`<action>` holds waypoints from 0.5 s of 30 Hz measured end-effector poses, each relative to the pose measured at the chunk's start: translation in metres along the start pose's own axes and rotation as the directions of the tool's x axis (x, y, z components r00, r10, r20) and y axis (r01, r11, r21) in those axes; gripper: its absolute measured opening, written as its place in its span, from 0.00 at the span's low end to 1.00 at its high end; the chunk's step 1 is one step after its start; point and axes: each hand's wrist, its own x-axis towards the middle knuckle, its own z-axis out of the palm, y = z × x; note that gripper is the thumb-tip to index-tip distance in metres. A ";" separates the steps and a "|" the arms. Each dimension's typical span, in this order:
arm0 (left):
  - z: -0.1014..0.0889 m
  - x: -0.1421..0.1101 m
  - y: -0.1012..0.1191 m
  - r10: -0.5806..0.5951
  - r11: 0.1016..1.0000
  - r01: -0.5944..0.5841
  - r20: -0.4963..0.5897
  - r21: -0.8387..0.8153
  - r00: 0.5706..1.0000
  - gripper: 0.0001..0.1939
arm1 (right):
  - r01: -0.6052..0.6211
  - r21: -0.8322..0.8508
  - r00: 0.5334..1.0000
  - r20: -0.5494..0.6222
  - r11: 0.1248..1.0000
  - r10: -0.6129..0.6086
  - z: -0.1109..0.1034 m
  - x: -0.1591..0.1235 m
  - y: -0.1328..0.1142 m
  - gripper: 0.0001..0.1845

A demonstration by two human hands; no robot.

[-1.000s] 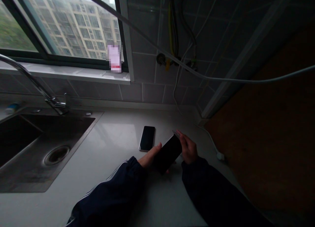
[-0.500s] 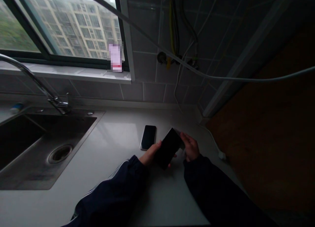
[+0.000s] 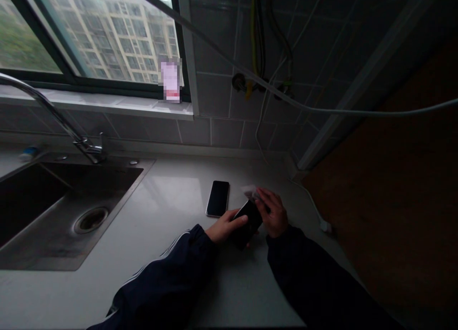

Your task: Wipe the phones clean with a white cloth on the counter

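Note:
My left hand (image 3: 224,226) is wrapped round a dark, flat phone (image 3: 247,228), thumb across its face and fingertips just showing underneath. Over the phone's upper right corner, my right hand (image 3: 275,212) pinches a thin, pale wipe (image 3: 250,191), which sticks out past the fingers and lies at the phone's top edge. The right palm and fingers hide part of that edge. Another phone (image 3: 218,198), with a black screen and a light rim, lies face up on the white counter (image 3: 179,196) just beyond my left hand.
On the left is a steel sink (image 3: 118,203) with a curved faucet (image 3: 53,112) under the window. A white cable (image 3: 358,112) hangs across the view above the counter. A plug (image 3: 325,226) on a cord lies by the brown panel (image 3: 393,201) at right.
My right hand has moved inward over the phone's top corner, and the pale wipe shows more plainly. My left thumb has slid further across the phone. The view has shifted slightly.

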 end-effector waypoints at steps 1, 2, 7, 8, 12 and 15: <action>-0.001 0.001 -0.001 0.022 0.999 -0.023 -0.019 -0.025 1.000 0.33 | 0.064 -0.043 0.998 0.029 0.997 -0.063 0.001 -0.002 -0.001 0.22; -0.001 0.002 -0.002 0.043 0.998 -0.045 -0.045 -0.044 0.998 0.32 | 0.113 -0.078 0.992 0.066 0.991 -0.107 0.003 -0.004 -0.002 0.22; -0.002 0.006 -0.001 0.090 0.965 -0.127 -0.166 -0.229 0.982 0.35 | 0.264 -0.187 0.947 0.235 0.946 -0.218 0.010 -0.016 -0.008 0.24; -0.002 0.006 0.001 0.119 0.948 -0.166 -0.180 -0.272 0.976 0.36 | 0.295 -0.181 0.933 0.268 0.938 -0.242 0.010 -0.018 -0.010 0.23; -0.005 0.008 0.008 0.196 0.907 -0.276 -0.261 -0.319 0.945 0.40 | 0.320 -0.168 0.909 0.330 0.932 -0.253 0.010 -0.021 -0.014 0.25; -0.009 0.007 0.010 0.149 0.903 -0.238 -0.258 -0.357 0.955 0.39 | 0.233 -0.223 0.949 0.263 0.947 -0.172 0.009 -0.018 -0.012 0.28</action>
